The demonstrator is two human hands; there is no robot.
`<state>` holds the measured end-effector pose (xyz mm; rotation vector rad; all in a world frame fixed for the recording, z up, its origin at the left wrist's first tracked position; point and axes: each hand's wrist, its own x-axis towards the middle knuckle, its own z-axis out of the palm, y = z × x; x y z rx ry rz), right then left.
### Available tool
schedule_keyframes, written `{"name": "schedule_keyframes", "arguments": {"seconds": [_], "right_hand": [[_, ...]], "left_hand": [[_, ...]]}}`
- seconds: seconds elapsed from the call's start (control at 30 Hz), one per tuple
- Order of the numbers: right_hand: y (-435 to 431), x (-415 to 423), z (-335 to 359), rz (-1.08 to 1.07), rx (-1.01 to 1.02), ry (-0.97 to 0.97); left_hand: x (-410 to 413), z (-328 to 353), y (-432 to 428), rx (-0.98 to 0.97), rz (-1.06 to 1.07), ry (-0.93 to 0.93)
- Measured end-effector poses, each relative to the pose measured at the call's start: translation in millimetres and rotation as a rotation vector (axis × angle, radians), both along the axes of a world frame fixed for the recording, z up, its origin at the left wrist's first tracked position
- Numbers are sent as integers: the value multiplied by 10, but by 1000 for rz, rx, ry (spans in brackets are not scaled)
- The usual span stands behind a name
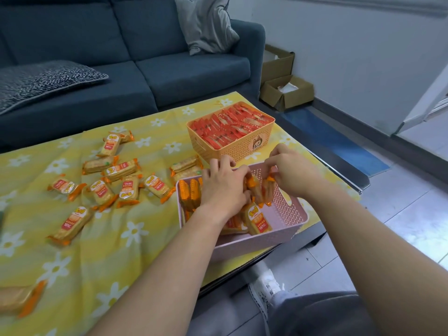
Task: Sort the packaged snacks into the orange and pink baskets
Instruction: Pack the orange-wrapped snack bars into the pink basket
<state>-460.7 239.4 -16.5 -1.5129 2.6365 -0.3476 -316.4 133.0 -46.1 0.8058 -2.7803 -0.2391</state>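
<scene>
Orange basket [238, 149] sits at the far right of the table, packed full w/ red snack packets [225, 128] standing in rows. Pink basket [254, 243] is just in front of it, nearer the person, and partly filled. Yellow-orange cracker packs [191, 193] stand on edge along its left wall, and a few more lie toward the near side.

Both hands are over the pink basket, close together. Left hand [223, 189] grips one pack [253, 187] w/ curled fingers. Right hand [292, 172] pinches the top of a second pack [268, 189] just beside it; can't tell if the two packs touch.

Loose packs [122, 189] lie scattered on the yellow daisy tablecloth [109, 251], left of the hands. Two more packs [185, 166] sit just behind the pink basket's far-left corner.
</scene>
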Motion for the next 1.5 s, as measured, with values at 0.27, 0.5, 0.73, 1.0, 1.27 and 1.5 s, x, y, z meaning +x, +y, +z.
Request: {"name": "schedule_keyframes", "arguments": {"seconds": [0.27,0.5,0.73,1.0,1.27,1.5], "right_hand": [[67,-59,73,6,-20,-7],[50,18,218,97,62,7],[54,121,384,105,6,-69],[-64,167,250,-293,-163,-25],[-196,220,34,-305,13,-4],[5,543,415,-80,-205,-171]], "left_hand": [[28,9,-20,36,-8,11],[36,-15,-1,8,5,54],[-27,-32,80,-67,92,113],[-64,-65,89,-111,114,116],[-40,53,2,13,10,1],[407,520,-234,207,29,37]]}}
